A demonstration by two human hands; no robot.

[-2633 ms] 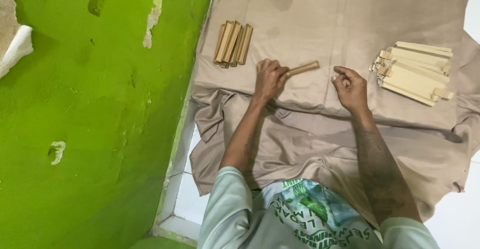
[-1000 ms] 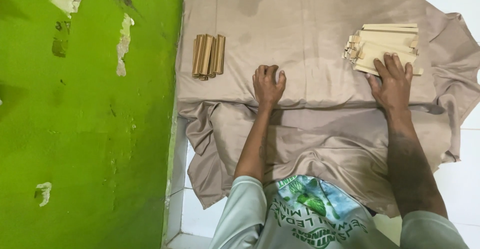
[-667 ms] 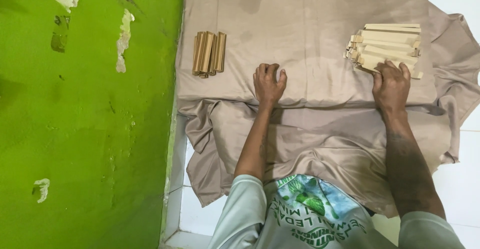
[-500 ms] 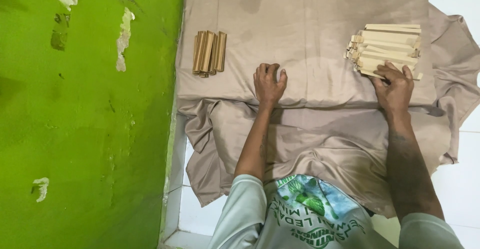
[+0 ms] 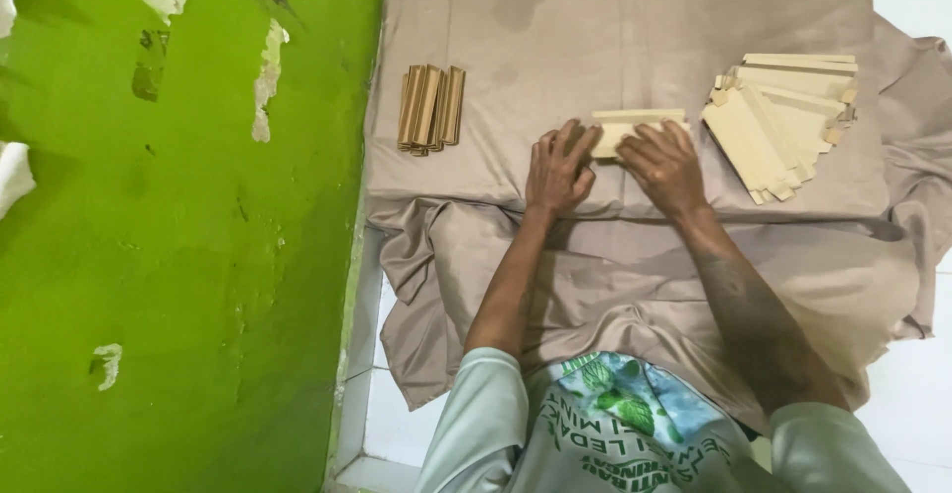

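A flat pale paper sheet [image 5: 635, 122] lies on the beige cloth [image 5: 635, 27] in front of me. My left hand [image 5: 558, 169] rests on its left end with fingers spread, and my right hand [image 5: 666, 165] presses on its near edge. To the right lies a fanned stack of the same pale sheets [image 5: 780, 116]. At the left of the cloth sits a small bundle of brown folded pieces [image 5: 431, 108], about a hand's width from my left hand.
A green wall with peeling paint [image 5: 178, 255] runs along the left edge of the cloth. The cloth hangs in folds [image 5: 635, 275] over my lap. White floor tiles [image 5: 397, 424] show below it and at the far right.
My right hand left the stack on the right and came to the middle with one sheet. My left hand opened from a fist and now lies on that sheet.
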